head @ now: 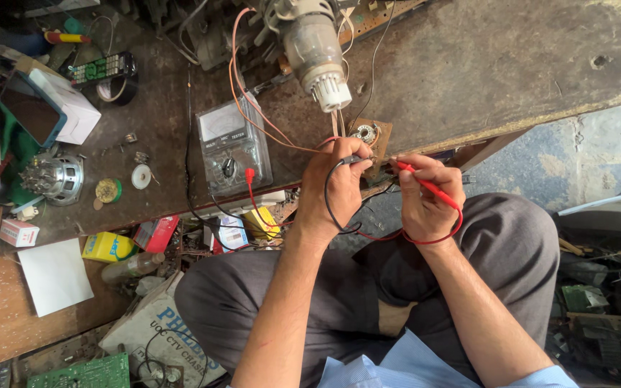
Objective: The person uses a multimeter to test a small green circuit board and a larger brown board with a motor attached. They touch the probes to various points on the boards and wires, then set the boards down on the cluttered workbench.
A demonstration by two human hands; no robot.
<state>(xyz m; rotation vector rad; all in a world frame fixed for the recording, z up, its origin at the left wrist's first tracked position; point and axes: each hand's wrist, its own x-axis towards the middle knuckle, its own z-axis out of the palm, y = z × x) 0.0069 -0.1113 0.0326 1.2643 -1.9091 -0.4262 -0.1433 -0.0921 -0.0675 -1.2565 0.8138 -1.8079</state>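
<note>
Left grip [339,188] closed on the black probe [352,159]; right grip [425,197] closed on the red probe [425,185]. Both tips meet the small circuit board [372,136] at the desk [483,72] edge; contact points hidden by fingers. Analog multimeter [233,144] lies nearby.

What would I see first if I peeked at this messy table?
First the two hands in the middle: the left hand pinches a black probe and the right hand a red probe, both pointed at a small brown board at the bench edge. Just left sits a grey meter, and above hangs a glass tube neck.
</note>
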